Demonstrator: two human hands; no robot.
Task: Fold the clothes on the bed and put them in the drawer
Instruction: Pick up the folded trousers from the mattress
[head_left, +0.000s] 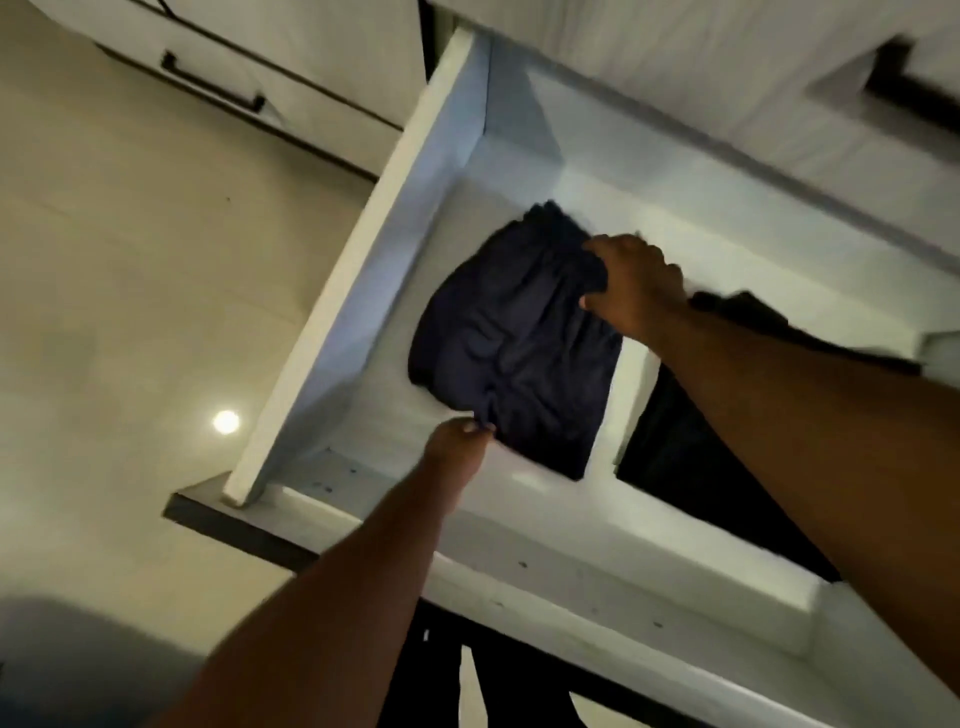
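A folded dark navy garment (511, 348) lies inside the open white drawer (332, 306), in its left compartment. My left hand (457, 444) pinches the garment's near edge. My right hand (636, 283) grips the far right corner of the same garment. A white divider (631, 395) separates this compartment from the one to the right, where a black garment (691, 447) lies, partly hidden under my right forearm.
Closed white drawers with black handles (213, 83) sit at upper left, and another handle (914, 78) at upper right. Pale glossy floor (130, 312) lies left of the drawer, with a lamp reflection (226, 421). The view is tilted and blurred.
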